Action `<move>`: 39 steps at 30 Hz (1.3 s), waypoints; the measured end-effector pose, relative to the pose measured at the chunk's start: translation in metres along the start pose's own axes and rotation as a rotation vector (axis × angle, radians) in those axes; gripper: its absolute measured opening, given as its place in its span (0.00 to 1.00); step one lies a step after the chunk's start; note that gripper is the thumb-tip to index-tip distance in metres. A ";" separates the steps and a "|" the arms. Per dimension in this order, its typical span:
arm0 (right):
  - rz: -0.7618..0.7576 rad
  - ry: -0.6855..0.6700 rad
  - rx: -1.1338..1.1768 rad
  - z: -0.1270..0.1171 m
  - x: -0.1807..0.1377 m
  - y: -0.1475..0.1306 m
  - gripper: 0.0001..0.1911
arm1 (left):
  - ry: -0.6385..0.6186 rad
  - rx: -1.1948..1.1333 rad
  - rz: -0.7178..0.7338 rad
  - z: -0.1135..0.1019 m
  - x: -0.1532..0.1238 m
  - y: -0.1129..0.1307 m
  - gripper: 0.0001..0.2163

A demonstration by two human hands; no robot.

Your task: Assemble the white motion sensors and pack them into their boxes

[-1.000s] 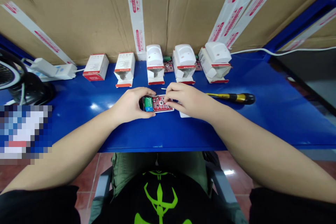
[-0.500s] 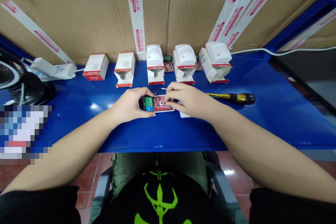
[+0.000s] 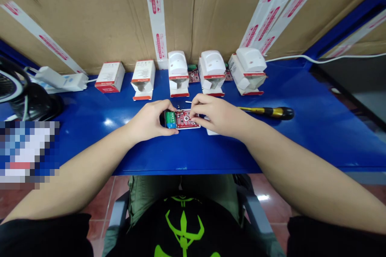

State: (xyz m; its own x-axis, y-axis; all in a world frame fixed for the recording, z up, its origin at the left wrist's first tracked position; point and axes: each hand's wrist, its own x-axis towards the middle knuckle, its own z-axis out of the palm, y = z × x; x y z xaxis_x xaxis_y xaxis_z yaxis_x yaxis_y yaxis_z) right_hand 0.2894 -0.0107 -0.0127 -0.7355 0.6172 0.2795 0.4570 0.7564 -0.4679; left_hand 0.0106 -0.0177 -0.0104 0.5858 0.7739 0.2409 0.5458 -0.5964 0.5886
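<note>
A red circuit board (image 3: pixel 183 119) lies on the blue bench in a thin white casing, with a green and blue battery (image 3: pixel 170 120) at its left end. My left hand (image 3: pixel 152 118) grips that left end, thumb along the near edge and fingers at the far edge. My right hand (image 3: pixel 211 113) is closed, fingertips pinched at the board's right part; whatever they hold is hidden. Partly under my right hand, a white plastic piece (image 3: pixel 212 131) shows. Tiny screws (image 3: pixel 178 107) lie just beyond the board.
A yellow and black screwdriver (image 3: pixel 271 112) lies right of my right hand. Along the back stand several detector boxes (image 3: pixel 143 76), some topped with white detector covers (image 3: pixel 212 62). More red boards (image 3: pixel 194 75) sit between them. A black fan (image 3: pixel 30 92) and power strip (image 3: pixel 64 82) are at left.
</note>
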 end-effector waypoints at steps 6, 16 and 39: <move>-0.019 0.011 0.015 0.002 0.000 0.002 0.09 | 0.010 0.002 0.006 0.001 0.000 0.001 0.22; -0.017 0.025 0.041 0.004 -0.001 -0.001 0.09 | 0.035 0.042 0.045 0.002 0.000 0.001 0.22; 0.151 0.090 0.382 -0.006 0.007 0.001 0.09 | 0.021 -0.445 -0.046 -0.002 0.000 -0.010 0.25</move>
State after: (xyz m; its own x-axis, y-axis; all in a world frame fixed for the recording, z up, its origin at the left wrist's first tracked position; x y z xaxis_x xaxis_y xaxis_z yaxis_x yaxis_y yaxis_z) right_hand 0.2875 -0.0041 -0.0067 -0.6201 0.7441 0.2484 0.3252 0.5319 -0.7818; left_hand 0.0038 -0.0118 -0.0142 0.5521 0.8043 0.2198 0.2576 -0.4153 0.8725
